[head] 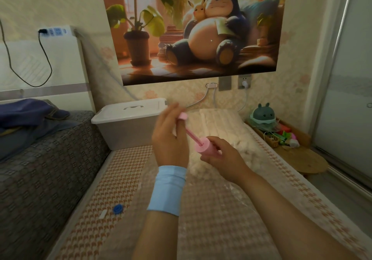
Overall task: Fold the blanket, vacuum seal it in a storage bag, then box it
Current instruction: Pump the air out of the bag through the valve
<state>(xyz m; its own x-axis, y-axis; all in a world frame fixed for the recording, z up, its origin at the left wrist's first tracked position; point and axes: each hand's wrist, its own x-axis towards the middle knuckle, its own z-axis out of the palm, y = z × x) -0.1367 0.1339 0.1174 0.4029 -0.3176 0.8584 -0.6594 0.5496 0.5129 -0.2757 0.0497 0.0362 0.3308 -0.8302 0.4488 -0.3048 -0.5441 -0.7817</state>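
A pink hand pump is held above the bed. My right hand grips its barrel, and my left hand holds the pink handle at the end of the drawn-out rod. Under my hands lies the white fluffy blanket, folded inside a clear storage bag that stretches toward me over the patterned mat. A white lidded storage box stands on the bed at the back left. A blue valve cap and a small white clip lie on the mat at the lower left.
A grey patterned sofa with dark blue cloth runs along the left. On the right stands a round wooden stool and a crate of toys with a green plush. Cables hang from wall sockets behind the bed.
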